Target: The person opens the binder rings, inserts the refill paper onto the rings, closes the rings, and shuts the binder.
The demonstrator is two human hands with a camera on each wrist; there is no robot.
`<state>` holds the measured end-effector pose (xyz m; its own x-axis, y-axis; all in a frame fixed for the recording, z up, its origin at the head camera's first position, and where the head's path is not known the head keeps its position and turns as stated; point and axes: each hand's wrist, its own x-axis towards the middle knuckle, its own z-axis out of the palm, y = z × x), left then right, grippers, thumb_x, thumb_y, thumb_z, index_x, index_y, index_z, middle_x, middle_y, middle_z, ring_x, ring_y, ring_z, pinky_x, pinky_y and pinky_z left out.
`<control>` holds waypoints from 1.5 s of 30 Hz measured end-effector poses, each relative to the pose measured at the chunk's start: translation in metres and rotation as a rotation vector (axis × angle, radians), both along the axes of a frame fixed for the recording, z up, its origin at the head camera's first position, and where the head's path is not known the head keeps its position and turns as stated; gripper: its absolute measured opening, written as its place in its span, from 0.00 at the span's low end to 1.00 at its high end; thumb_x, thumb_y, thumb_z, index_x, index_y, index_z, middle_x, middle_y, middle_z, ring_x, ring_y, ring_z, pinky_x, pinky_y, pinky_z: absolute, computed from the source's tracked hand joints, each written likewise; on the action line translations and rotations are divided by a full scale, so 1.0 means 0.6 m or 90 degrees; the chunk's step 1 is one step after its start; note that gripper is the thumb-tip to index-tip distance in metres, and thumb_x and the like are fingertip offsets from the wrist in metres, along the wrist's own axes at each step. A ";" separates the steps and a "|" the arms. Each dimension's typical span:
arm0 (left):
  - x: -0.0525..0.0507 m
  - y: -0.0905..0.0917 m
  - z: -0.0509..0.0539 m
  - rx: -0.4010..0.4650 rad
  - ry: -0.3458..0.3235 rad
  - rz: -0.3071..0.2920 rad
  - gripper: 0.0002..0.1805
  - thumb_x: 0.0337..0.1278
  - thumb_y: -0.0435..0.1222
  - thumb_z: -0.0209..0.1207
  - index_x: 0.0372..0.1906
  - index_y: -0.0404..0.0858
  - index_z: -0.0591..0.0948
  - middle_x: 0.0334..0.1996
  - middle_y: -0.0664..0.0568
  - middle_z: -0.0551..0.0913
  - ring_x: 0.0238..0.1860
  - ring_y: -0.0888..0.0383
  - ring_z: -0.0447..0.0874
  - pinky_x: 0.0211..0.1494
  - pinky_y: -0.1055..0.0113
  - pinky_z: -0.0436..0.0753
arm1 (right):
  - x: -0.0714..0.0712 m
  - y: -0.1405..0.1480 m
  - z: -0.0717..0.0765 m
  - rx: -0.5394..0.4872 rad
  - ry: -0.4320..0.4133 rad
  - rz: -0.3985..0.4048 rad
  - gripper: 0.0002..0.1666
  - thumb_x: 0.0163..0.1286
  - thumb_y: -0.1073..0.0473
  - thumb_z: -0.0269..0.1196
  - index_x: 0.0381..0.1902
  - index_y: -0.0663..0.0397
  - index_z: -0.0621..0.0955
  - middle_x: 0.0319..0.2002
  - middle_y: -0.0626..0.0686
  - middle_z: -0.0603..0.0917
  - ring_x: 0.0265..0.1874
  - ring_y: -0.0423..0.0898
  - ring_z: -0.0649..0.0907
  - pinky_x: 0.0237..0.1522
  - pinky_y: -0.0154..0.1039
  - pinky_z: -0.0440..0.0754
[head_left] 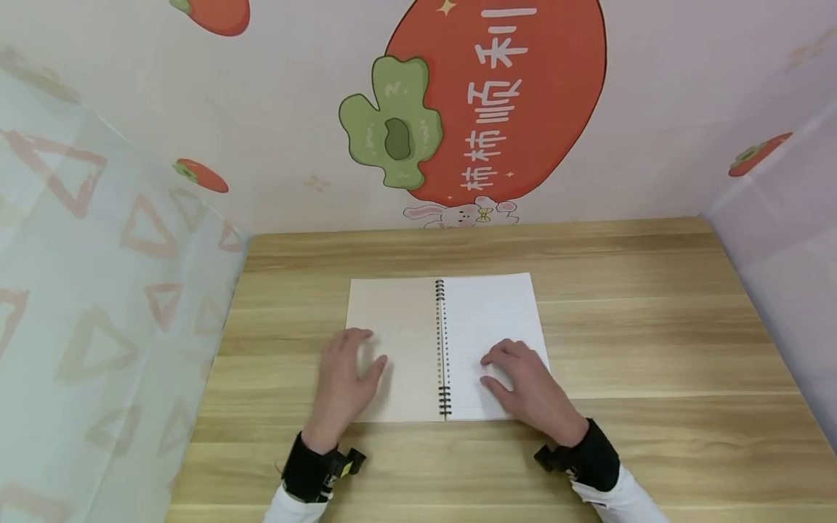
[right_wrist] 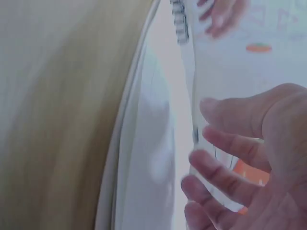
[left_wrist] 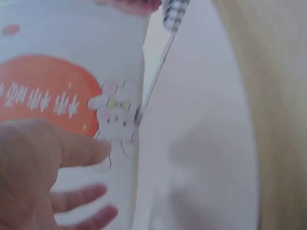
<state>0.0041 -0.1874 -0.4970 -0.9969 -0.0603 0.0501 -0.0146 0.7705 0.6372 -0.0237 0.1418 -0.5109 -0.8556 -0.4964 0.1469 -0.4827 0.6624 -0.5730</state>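
A spiral notebook (head_left: 402, 305) lies open on the wooden table, its plain beige inside cover at left and a white lined page (head_left: 487, 312) at right. Black wire binding (head_left: 440, 290) runs down the middle. Over the cover's left edge is my left hand (head_left: 343, 381), thumb and fingers spread apart with nothing between them. My right hand (head_left: 526, 385) is over the lower right of the lined page, fingers loosely bent and holding nothing. The right wrist view shows the right hand (right_wrist: 240, 163) just off the page; in the left wrist view the left hand (left_wrist: 43, 167) also grips nothing.
The wooden table (head_left: 654, 327) extends around the notebook on every side. Behind it stands a pale wall sheet (head_left: 288, 109) printed with a large red persimmon (head_left: 556, 87). Further printed sheets border the table at left (head_left: 118, 305) and right (head_left: 791, 240).
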 end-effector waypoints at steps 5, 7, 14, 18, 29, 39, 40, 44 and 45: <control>-0.008 -0.035 0.005 0.076 -0.065 0.075 0.37 0.73 0.40 0.66 0.77 0.29 0.65 0.71 0.30 0.67 0.71 0.34 0.66 0.72 0.39 0.70 | -0.014 0.032 -0.006 -0.017 0.012 -0.071 0.18 0.66 0.62 0.77 0.52 0.59 0.87 0.59 0.61 0.83 0.60 0.62 0.79 0.63 0.61 0.72; -0.009 -0.044 0.005 0.101 -0.087 0.077 0.39 0.74 0.39 0.65 0.79 0.29 0.61 0.73 0.30 0.64 0.71 0.34 0.67 0.72 0.39 0.71 | -0.016 0.041 -0.009 -0.023 -0.001 -0.088 0.18 0.67 0.63 0.76 0.53 0.60 0.87 0.62 0.63 0.82 0.64 0.65 0.76 0.65 0.65 0.69; -0.012 -0.061 0.001 0.174 -0.130 0.072 0.37 0.76 0.36 0.63 0.79 0.28 0.61 0.74 0.30 0.66 0.70 0.31 0.73 0.70 0.39 0.76 | -0.015 0.053 -0.016 -0.070 -0.057 -0.096 0.15 0.68 0.65 0.74 0.51 0.60 0.86 0.63 0.63 0.82 0.68 0.67 0.74 0.67 0.67 0.66; -0.018 -0.069 0.000 0.216 -0.152 0.081 0.36 0.76 0.34 0.63 0.79 0.29 0.61 0.74 0.31 0.67 0.70 0.31 0.74 0.70 0.41 0.79 | -0.017 0.055 -0.015 -0.068 -0.072 -0.097 0.15 0.68 0.66 0.74 0.51 0.60 0.86 0.64 0.62 0.82 0.68 0.66 0.73 0.68 0.67 0.66; -0.034 -0.095 0.002 0.265 -0.198 0.074 0.31 0.78 0.32 0.58 0.79 0.34 0.65 0.70 0.34 0.77 0.66 0.37 0.80 0.68 0.44 0.81 | -0.024 0.057 -0.013 -0.060 -0.089 -0.101 0.14 0.68 0.66 0.74 0.50 0.59 0.87 0.64 0.61 0.82 0.69 0.66 0.73 0.69 0.66 0.66; -0.036 -0.100 0.021 0.333 -0.186 0.040 0.26 0.81 0.35 0.56 0.77 0.37 0.70 0.69 0.36 0.80 0.72 0.41 0.76 0.74 0.45 0.74 | -0.028 0.058 -0.018 -0.059 -0.090 -0.107 0.13 0.69 0.65 0.74 0.49 0.60 0.87 0.65 0.60 0.81 0.68 0.64 0.73 0.69 0.65 0.67; -0.036 -0.099 0.025 0.345 -0.185 0.039 0.26 0.81 0.36 0.57 0.77 0.39 0.70 0.69 0.36 0.80 0.72 0.41 0.77 0.71 0.47 0.78 | -0.028 0.058 -0.018 -0.060 -0.092 -0.108 0.13 0.69 0.64 0.74 0.49 0.60 0.87 0.65 0.60 0.81 0.69 0.64 0.73 0.69 0.65 0.66; -0.035 -0.089 0.049 0.375 -0.175 0.013 0.26 0.82 0.38 0.57 0.78 0.41 0.69 0.70 0.38 0.77 0.67 0.40 0.80 0.57 0.57 0.86 | -0.028 0.059 -0.019 -0.069 -0.089 -0.109 0.12 0.69 0.65 0.74 0.49 0.59 0.87 0.64 0.60 0.82 0.69 0.65 0.73 0.69 0.64 0.66; -0.035 -0.085 0.054 0.380 -0.170 0.004 0.26 0.82 0.38 0.57 0.77 0.42 0.69 0.70 0.38 0.77 0.65 0.39 0.81 0.53 0.59 0.87 | -0.028 0.059 -0.018 -0.072 -0.087 -0.110 0.12 0.69 0.65 0.74 0.49 0.60 0.87 0.64 0.60 0.82 0.68 0.65 0.73 0.69 0.64 0.66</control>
